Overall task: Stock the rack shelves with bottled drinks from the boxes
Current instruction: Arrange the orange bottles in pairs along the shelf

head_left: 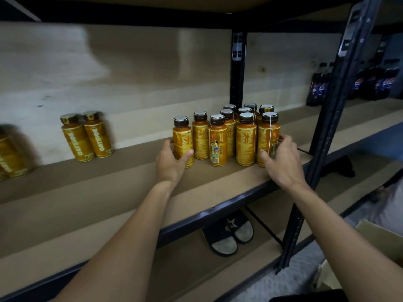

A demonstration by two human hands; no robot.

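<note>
Orange bottles point(218, 142) btwn both hands point(172, 164) point(281, 162)

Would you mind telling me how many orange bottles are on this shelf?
At least 13: a cluster of ten between the left hand and right hand, a pair further left, one blurred bottle at the far-left edge; others may be hidden.

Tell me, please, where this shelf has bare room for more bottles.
The widest bare board lies between the pair and the cluster. The front strip before the pair is bare too. It is crowded where the left hand and right hand grip the cluster, close by the post.
</note>
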